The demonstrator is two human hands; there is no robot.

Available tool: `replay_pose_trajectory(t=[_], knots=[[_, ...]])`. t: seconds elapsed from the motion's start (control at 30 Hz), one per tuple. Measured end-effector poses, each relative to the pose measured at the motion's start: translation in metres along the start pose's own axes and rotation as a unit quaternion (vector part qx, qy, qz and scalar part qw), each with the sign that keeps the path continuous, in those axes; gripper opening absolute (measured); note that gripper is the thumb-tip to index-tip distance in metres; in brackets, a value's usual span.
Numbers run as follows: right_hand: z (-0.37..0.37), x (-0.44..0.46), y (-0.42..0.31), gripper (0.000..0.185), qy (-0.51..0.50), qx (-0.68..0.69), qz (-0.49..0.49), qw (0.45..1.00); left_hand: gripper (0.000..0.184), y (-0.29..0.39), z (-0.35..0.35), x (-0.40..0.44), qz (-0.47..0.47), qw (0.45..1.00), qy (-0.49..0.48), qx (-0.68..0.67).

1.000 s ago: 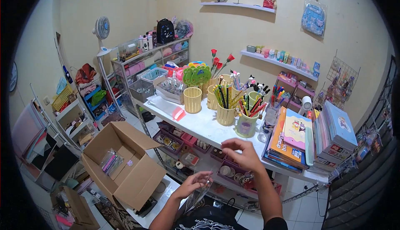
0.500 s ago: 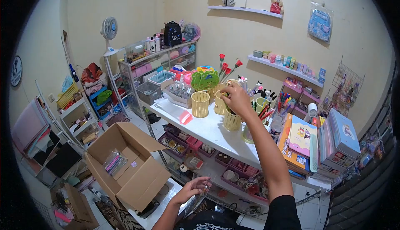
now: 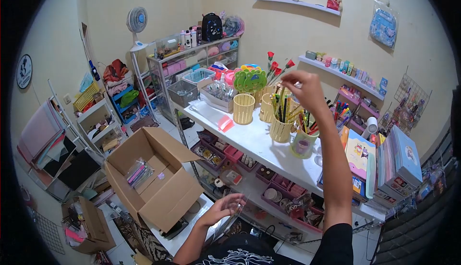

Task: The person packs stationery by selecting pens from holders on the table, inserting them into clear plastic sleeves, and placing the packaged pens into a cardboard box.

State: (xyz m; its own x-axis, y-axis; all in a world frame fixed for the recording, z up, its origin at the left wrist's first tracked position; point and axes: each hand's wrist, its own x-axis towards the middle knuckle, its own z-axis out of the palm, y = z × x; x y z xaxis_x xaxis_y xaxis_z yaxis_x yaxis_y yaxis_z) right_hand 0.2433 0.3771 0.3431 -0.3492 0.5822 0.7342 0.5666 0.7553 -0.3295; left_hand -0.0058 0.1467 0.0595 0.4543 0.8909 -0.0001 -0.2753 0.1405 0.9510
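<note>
My right hand [image 3: 303,88] is raised over a yellow perforated cup [image 3: 280,129] of pens and pencils. Its fingers pinch the top of a pale, slim stick, perhaps a pencil [image 3: 282,95], above the cup. Beside that cup stand a green cup [image 3: 303,145] with pens and a yellow perforated cup [image 3: 244,109] with nothing showing above its rim. Low in front of my body, my left hand [image 3: 225,208] has curled fingers around a clear plastic bag [image 3: 236,206]; its contents are hard to make out.
An open cardboard box [image 3: 168,200] with packaged pens [image 3: 140,172] stands at the left. Notebooks [image 3: 359,161] are stacked on the right end of the white table [image 3: 225,135]. Green frog-shaped items [image 3: 249,80] and red artificial roses [image 3: 273,66] stand toward the back.
My right hand has gone from above the table's front edge to the pen cup, then lifted slightly with a stick pinched. My left hand stays low. The view has shifted.
</note>
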Motion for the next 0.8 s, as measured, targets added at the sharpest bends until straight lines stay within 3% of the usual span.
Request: replay_pose_trajectory(t=[0.17, 0.23, 0.4, 0.8], knots=[[-0.048, -0.032, -0.047, 0.013, 0.114, 0.058, -0.071, 0.989, 0.066, -0.002, -0.002, 0.003, 0.019, 0.999, -0.037, 0.001], [-0.053, -0.057, -0.053, 0.013, 0.098, 0.245, -0.011, 0.965, 0.067, -0.001, -0.001, 0.005, 0.020, 0.999, -0.042, -0.001], [-0.033, -0.128, -0.047, 0.015, 0.002, 0.349, 0.074, 0.934, 0.067, 0.004, 0.006, 0.004, 0.020, 0.999, -0.045, -0.006], [0.000, -0.199, -0.028, 0.013, -0.033, 0.394, 0.173, 0.902, 0.068, -0.006, 0.013, 0.003, -0.022, 0.999, -0.038, 0.003]])
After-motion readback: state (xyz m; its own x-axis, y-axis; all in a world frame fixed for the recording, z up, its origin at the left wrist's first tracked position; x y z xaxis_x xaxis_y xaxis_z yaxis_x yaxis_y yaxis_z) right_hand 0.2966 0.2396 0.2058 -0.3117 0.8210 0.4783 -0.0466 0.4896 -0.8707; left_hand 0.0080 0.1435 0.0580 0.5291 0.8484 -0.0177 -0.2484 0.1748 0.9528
